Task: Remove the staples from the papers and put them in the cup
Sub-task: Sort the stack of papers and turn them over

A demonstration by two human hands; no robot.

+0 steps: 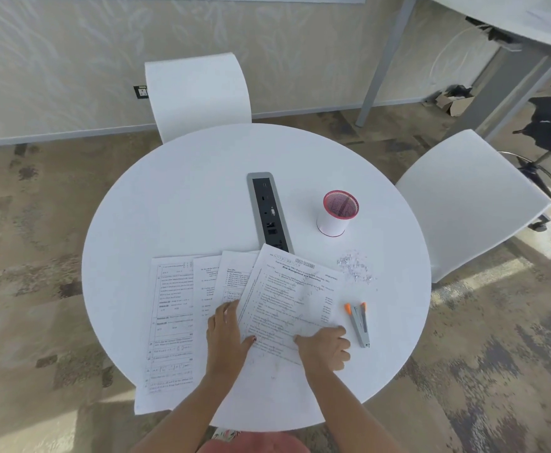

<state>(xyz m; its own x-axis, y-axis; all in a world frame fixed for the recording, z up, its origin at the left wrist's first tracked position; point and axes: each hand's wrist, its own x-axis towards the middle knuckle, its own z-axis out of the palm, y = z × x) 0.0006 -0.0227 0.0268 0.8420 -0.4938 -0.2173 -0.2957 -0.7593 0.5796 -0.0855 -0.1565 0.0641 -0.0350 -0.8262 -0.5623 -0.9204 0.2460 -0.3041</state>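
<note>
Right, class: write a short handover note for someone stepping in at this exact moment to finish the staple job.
Left hand: flat on the papers, empty.
Right hand: pressing the top sheet, holding nothing.
Staple remover: on the table, right of the right hand.
Loose staples: piled on the table, beside the cup, not in it.
Left: check the sheets for staples, move the pile into the cup.

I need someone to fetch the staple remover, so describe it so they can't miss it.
On the round white table, look to the right of the spread papers, just beyond the right hand. The staple remover lies flat there: a slim grey tool with two orange tips, the only orange thing on the table, nearer the person than the pile of loose staples.
</note>
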